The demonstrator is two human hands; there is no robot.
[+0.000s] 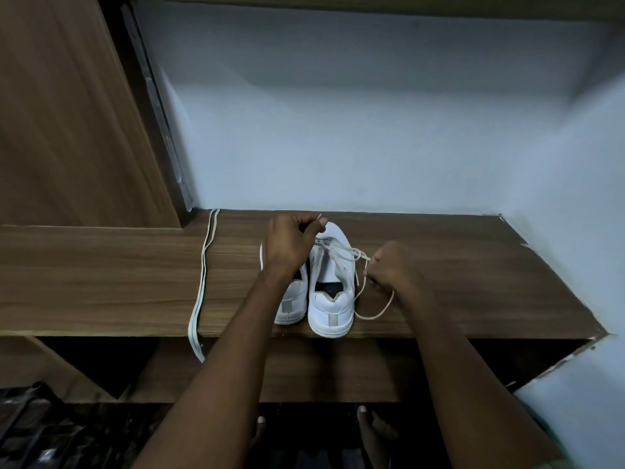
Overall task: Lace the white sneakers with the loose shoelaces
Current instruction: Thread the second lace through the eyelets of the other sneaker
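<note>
Two white sneakers stand side by side on the wooden shelf (473,282), heels toward me. The right sneaker (331,309) has a white lace (341,250) crossing its eyelets. My left hand (292,245) hovers over the left sneaker (292,306) and pinches one end of that lace, its tip poking up. My right hand (392,269) sits just right of the right sneaker and pinches the other end, which loops down onto the shelf (375,314). A second loose lace (203,279) lies stretched along the shelf at the left, its end hanging over the front edge.
A wooden panel (67,130) rises at the left and pale walls close in the back and right. Below the shelf's front edge is a dark opening, with my bare feet (372,424) on the floor and dark clutter (30,418) at lower left.
</note>
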